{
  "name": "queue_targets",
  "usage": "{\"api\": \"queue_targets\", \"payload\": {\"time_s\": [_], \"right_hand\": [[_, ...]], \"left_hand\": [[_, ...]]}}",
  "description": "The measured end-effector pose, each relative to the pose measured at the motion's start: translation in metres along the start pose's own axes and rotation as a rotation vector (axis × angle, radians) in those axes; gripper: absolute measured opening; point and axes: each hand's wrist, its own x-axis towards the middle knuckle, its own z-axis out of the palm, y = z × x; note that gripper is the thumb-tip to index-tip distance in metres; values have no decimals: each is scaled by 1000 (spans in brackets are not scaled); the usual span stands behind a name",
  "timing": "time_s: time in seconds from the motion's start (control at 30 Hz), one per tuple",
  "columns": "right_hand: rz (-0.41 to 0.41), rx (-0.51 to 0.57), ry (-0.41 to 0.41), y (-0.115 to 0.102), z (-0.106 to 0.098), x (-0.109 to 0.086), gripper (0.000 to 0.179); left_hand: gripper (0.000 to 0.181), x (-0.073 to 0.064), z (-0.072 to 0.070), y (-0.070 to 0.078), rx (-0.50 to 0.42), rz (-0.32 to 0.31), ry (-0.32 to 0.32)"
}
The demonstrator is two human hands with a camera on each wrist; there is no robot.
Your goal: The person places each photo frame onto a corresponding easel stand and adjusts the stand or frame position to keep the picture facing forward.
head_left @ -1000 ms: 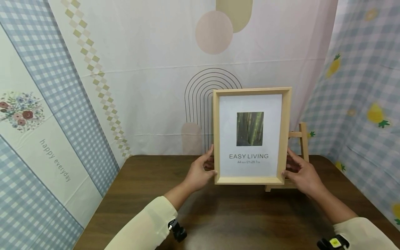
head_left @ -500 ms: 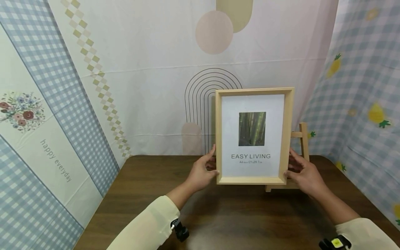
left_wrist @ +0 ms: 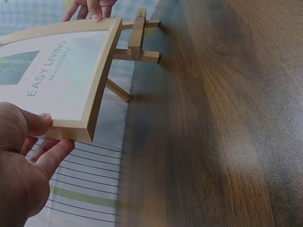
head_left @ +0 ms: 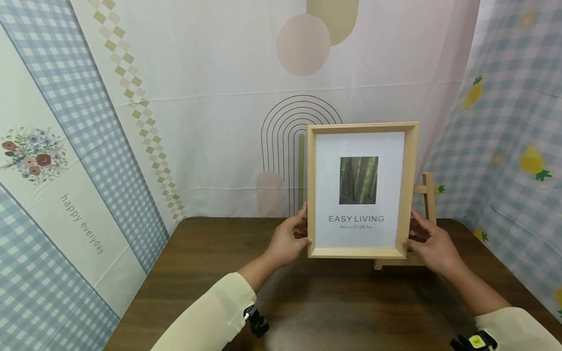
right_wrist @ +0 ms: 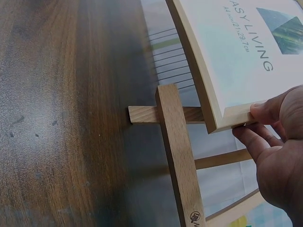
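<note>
A light wooden picture frame [head_left: 356, 252] is held upright in the head view, its sheet printed with a bamboo picture and "EASY LIVING". My left hand [head_left: 287, 239] grips its lower left side, thumb on the front and fingers behind, as the left wrist view also shows. On the lower right side my right hand [head_left: 432, 246] pinches it the same way. Behind the frame stands a small wooden easel [head_left: 429, 200], mostly hidden in the head view. Its front ledge [right_wrist: 177, 151] shows in the right wrist view, with the frame's lower edge above and beyond it.
The easel stands on a dark brown wooden table [head_left: 210, 253]. A pale printed cloth [head_left: 210, 136] hangs behind the table. Blue checked cloths hang on both sides, the right one [head_left: 505, 204] close to the easel.
Both hands have carried the picture frame a little to the right, across the front of the easel. The easel stays in place, and the camera view has shifted slightly.
</note>
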Motion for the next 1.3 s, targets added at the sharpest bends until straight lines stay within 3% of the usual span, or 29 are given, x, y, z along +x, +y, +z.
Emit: {"api": "queue_targets", "payload": {"time_s": [1.03, 1.3], "right_hand": [[31, -16, -13, 23, -11, 22, 88], [36, -11, -20, 29, -15, 28, 88]], "left_hand": [[96, 19, 17, -2, 41, -30, 15], [97, 26, 21, -2, 60, -8, 24]]}}
